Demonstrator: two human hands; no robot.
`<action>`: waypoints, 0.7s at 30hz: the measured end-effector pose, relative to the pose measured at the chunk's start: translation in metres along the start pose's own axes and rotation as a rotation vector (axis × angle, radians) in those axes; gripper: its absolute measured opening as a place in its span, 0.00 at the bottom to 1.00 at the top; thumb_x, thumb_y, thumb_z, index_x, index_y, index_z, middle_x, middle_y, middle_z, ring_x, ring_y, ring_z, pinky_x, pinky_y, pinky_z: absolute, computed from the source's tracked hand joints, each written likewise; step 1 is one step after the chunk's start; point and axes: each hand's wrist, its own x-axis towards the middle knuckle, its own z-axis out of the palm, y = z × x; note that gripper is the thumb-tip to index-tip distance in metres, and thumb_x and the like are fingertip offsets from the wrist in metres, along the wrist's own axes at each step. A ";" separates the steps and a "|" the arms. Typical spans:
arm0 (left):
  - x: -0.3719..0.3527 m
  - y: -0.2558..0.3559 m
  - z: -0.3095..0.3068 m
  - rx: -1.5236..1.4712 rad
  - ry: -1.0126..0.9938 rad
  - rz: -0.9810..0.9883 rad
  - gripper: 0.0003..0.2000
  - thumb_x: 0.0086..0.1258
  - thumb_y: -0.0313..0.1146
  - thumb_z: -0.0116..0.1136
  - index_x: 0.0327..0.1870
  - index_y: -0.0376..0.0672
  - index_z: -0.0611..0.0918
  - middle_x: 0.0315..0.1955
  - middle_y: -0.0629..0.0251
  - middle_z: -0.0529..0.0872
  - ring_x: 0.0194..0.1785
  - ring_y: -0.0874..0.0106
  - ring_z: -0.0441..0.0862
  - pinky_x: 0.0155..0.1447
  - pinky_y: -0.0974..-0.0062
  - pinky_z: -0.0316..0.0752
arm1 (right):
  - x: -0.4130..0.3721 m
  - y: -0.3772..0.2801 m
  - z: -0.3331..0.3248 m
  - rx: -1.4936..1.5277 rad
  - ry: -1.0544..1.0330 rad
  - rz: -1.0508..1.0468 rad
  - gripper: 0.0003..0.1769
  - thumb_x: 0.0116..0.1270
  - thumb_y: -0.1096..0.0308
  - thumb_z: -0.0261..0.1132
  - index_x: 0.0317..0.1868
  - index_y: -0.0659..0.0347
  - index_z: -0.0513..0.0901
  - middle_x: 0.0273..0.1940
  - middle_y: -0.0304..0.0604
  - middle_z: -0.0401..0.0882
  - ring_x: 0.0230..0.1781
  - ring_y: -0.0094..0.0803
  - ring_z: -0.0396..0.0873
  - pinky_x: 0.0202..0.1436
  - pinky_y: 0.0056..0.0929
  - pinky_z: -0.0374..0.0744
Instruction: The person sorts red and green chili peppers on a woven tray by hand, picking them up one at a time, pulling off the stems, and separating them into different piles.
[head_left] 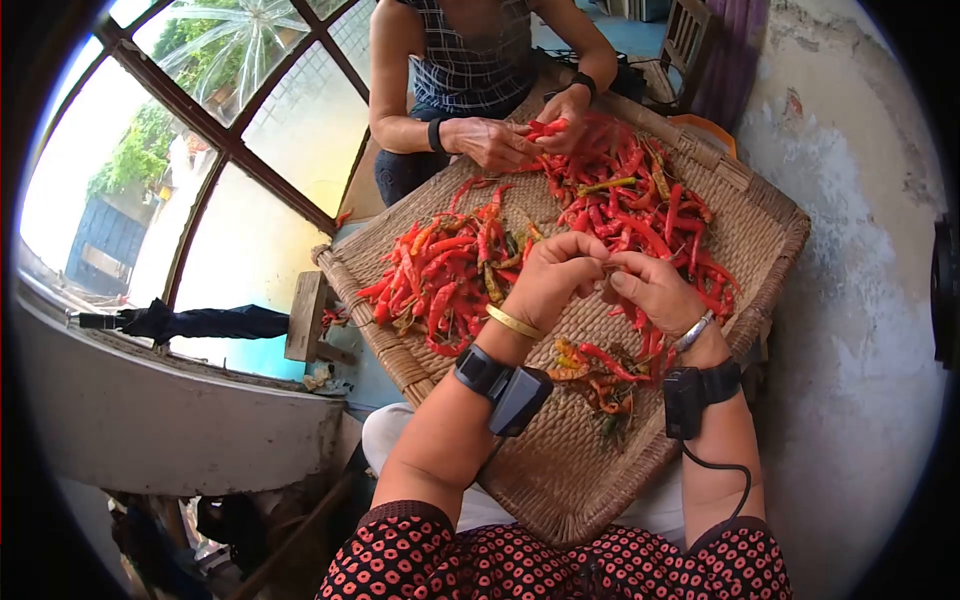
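My left hand [560, 275] and my right hand [655, 292] meet over the middle of a woven tray [530, 485]. The fingertips of both are pinched close together; what lies between them is too small and hidden to make out. Just beyond my hands spreads a large heap of red chili peppers [655, 230]. To the left of my left hand lies a second heap of chili peppers [440, 275], mixed with some yellowish and greenish ones. Below my hands, nearer me, sits a small pile of shrivelled, mixed-colour chili peppers [605, 380] with stems.
Across the tray, a person's hands [525, 140] hold red chili peppers. A folded dark umbrella [200, 322] lies along the window ledge at left, near a wooden block [305, 315]. A peeling wall [850, 280] runs along the right, and a wooden chair [685, 45] stands behind.
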 end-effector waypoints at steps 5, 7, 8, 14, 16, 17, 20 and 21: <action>0.006 -0.006 -0.008 -0.005 0.128 0.036 0.07 0.63 0.28 0.54 0.41 0.40 0.78 0.26 0.72 0.79 0.26 0.84 0.73 0.28 0.87 0.68 | 0.003 0.009 -0.005 -0.050 0.005 0.068 0.12 0.64 0.67 0.59 0.39 0.69 0.77 0.29 0.37 0.78 0.30 0.20 0.75 0.34 0.20 0.74; 0.004 -0.007 0.003 -0.021 0.190 0.030 0.17 0.66 0.37 0.55 0.53 0.39 0.73 0.32 0.71 0.79 0.28 0.84 0.74 0.29 0.87 0.69 | 0.003 0.006 -0.005 -0.013 0.022 0.084 0.11 0.63 0.67 0.59 0.38 0.69 0.77 0.29 0.37 0.78 0.29 0.20 0.75 0.33 0.20 0.74; 0.003 -0.008 0.005 -0.019 0.179 0.023 0.17 0.66 0.37 0.55 0.53 0.39 0.73 0.32 0.71 0.79 0.28 0.84 0.74 0.29 0.87 0.69 | 0.004 0.010 -0.005 0.017 0.122 0.048 0.10 0.63 0.68 0.60 0.37 0.68 0.77 0.28 0.37 0.78 0.28 0.20 0.76 0.33 0.20 0.74; -0.001 -0.025 0.018 0.332 -0.141 -0.237 0.16 0.63 0.39 0.59 0.47 0.41 0.74 0.32 0.72 0.80 0.26 0.85 0.73 0.28 0.89 0.67 | 0.005 0.014 -0.009 -0.027 0.367 0.021 0.09 0.60 0.68 0.62 0.34 0.66 0.79 0.26 0.37 0.78 0.27 0.20 0.74 0.32 0.21 0.74; -0.002 -0.032 0.025 0.316 -0.117 -0.236 0.14 0.64 0.37 0.59 0.46 0.41 0.75 0.31 0.72 0.80 0.25 0.85 0.73 0.27 0.88 0.67 | 0.007 0.021 -0.008 -0.109 0.365 -0.049 0.10 0.58 0.68 0.63 0.34 0.67 0.80 0.28 0.38 0.79 0.27 0.21 0.74 0.33 0.23 0.74; -0.002 -0.035 0.026 0.303 -0.091 -0.231 0.12 0.64 0.35 0.59 0.45 0.41 0.75 0.30 0.73 0.79 0.25 0.86 0.73 0.26 0.88 0.66 | 0.006 0.022 -0.006 -0.060 0.372 -0.028 0.10 0.57 0.67 0.64 0.34 0.68 0.81 0.28 0.38 0.80 0.27 0.22 0.73 0.33 0.25 0.74; 0.000 -0.038 0.022 0.252 -0.047 -0.230 0.11 0.65 0.33 0.57 0.46 0.41 0.74 0.29 0.73 0.80 0.23 0.85 0.72 0.26 0.88 0.66 | 0.005 0.015 -0.008 -0.138 0.378 0.022 0.10 0.57 0.67 0.63 0.34 0.68 0.81 0.28 0.38 0.80 0.27 0.23 0.74 0.34 0.25 0.74; 0.001 -0.037 0.018 0.229 -0.024 -0.251 0.11 0.65 0.31 0.56 0.46 0.40 0.74 0.28 0.72 0.80 0.23 0.85 0.72 0.26 0.88 0.67 | 0.007 0.020 -0.010 -0.138 0.359 -0.011 0.11 0.60 0.66 0.62 0.36 0.67 0.80 0.27 0.37 0.79 0.26 0.21 0.74 0.30 0.23 0.74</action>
